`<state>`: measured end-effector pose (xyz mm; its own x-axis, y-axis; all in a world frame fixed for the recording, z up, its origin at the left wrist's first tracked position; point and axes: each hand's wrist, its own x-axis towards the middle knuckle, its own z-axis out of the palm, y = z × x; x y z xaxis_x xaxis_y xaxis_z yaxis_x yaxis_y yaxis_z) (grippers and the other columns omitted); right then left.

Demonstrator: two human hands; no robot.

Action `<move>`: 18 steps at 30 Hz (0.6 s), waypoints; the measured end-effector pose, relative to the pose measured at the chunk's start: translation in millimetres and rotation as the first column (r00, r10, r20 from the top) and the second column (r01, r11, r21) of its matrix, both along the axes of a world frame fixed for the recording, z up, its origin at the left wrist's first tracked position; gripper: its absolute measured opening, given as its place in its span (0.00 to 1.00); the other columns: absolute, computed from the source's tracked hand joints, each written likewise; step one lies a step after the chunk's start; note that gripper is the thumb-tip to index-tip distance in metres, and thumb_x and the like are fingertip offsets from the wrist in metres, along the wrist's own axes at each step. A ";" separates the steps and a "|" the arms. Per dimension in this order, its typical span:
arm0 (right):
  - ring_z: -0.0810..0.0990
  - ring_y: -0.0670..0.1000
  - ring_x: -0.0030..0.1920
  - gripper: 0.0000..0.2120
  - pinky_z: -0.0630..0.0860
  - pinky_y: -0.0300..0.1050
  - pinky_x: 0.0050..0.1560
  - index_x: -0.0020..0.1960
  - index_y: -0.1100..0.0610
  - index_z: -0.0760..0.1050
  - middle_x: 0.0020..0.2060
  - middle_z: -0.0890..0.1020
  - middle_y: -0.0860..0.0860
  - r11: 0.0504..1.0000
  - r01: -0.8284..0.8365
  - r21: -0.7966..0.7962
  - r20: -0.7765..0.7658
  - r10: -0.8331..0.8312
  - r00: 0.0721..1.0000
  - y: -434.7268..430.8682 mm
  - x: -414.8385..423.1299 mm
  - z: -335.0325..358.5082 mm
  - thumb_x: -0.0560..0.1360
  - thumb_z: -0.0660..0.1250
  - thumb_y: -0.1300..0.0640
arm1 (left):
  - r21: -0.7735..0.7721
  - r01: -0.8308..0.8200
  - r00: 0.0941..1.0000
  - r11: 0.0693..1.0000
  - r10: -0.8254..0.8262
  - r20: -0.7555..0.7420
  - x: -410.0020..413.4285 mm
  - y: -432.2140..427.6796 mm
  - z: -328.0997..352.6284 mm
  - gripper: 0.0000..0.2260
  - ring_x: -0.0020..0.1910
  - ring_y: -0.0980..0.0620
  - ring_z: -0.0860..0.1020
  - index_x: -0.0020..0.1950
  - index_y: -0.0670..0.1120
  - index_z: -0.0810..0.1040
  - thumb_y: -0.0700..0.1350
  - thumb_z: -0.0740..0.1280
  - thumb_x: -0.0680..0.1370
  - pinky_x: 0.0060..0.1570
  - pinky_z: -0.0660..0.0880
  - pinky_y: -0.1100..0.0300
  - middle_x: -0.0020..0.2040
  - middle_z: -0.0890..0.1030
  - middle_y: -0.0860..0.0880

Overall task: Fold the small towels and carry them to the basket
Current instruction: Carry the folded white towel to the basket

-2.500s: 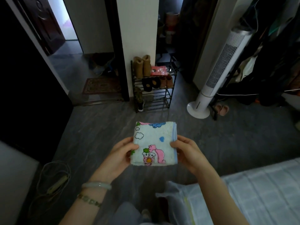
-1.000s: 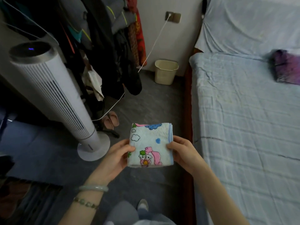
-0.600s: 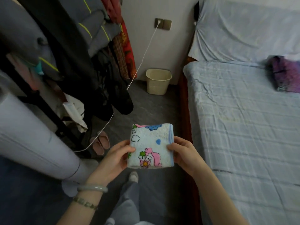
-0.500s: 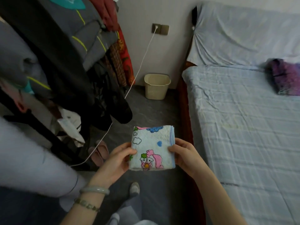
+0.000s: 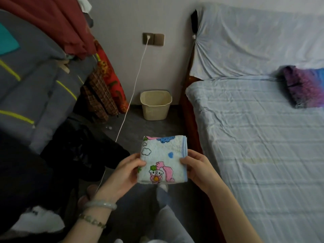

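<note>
Beside the bed (image 5: 254, 137), both hands (image 5: 122, 174) (image 5: 198, 169) grip a folded towel (image 5: 163, 158); basket (image 5: 156, 107) stands ahead.

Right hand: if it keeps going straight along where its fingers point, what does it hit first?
The right hand points left, across the folded towel it grips. Past that, the left hand on the opposite edge comes first. Depth looks about equal, so contact seems likely.

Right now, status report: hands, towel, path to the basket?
Left hand and right hand grip the folded towel by its sides. Basket ahead by the wall. White cord hangs left of path.
</note>
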<state>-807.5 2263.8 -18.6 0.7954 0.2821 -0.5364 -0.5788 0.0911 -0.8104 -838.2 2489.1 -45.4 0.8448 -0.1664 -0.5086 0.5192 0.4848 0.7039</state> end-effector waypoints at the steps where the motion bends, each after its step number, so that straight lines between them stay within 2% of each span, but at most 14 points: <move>1: 0.83 0.58 0.53 0.14 0.77 0.62 0.57 0.60 0.55 0.74 0.55 0.82 0.57 1.000 -0.001 0.002 0.000 0.001 1.000 -0.6 20.0 -3.1 0.76 0.62 0.64 | -0.001 0.000 1.000 1.000 0.000 0.001 18.9 -0.1 -2.4 0.23 0.58 0.37 0.78 0.63 0.37 0.74 0.35 0.68 0.68 0.44 0.81 0.51 0.59 0.79 0.34; 5: 0.83 0.58 0.52 0.14 0.79 0.58 0.53 0.60 0.55 0.74 0.54 0.83 0.57 1.000 -0.011 0.015 0.016 0.011 1.000 -3.5 107.7 -11.4 0.76 0.62 0.64 | 0.018 -0.023 1.000 1.000 0.023 -0.006 99.1 -3.8 -6.9 0.21 0.58 0.37 0.79 0.62 0.38 0.75 0.36 0.65 0.69 0.52 0.79 0.46 0.58 0.80 0.35; 8: 0.83 0.58 0.52 0.15 0.80 0.56 0.50 0.62 0.56 0.73 0.54 0.83 0.58 1.000 -0.013 0.028 0.017 0.013 1.000 -5.6 176.9 -13.5 0.76 0.62 0.64 | 0.042 -0.011 1.000 0.999 0.012 -0.016 165.2 -6.2 -3.9 0.20 0.58 0.38 0.79 0.62 0.39 0.75 0.36 0.67 0.70 0.56 0.75 0.42 0.59 0.80 0.36; 14: 0.83 0.59 0.51 0.15 0.81 0.54 0.48 0.62 0.59 0.73 0.52 0.83 0.59 0.998 0.009 0.055 0.012 -0.010 1.000 -9.9 298.7 -11.1 0.76 0.62 0.66 | 0.118 -0.034 0.999 0.992 0.033 0.013 285.2 -15.4 6.2 0.16 0.57 0.39 0.80 0.62 0.39 0.75 0.33 0.62 0.74 0.55 0.77 0.44 0.57 0.81 0.37; 18: 0.83 0.58 0.51 0.14 0.81 0.55 0.49 0.61 0.58 0.74 0.52 0.83 0.58 0.998 0.002 0.068 -0.020 -0.001 1.000 -8.5 357.7 -14.7 0.76 0.62 0.66 | 0.123 -0.036 0.999 0.992 0.039 -0.028 344.0 -12.5 1.4 0.16 0.57 0.40 0.80 0.62 0.40 0.76 0.34 0.62 0.74 0.53 0.78 0.45 0.57 0.81 0.38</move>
<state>-449.8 2255.3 -33.3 0.7853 0.3173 -0.5317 -0.5946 0.1469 -0.7905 -494.3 2476.6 -44.0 0.8332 -0.0701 -0.5485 0.5242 0.4156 0.7433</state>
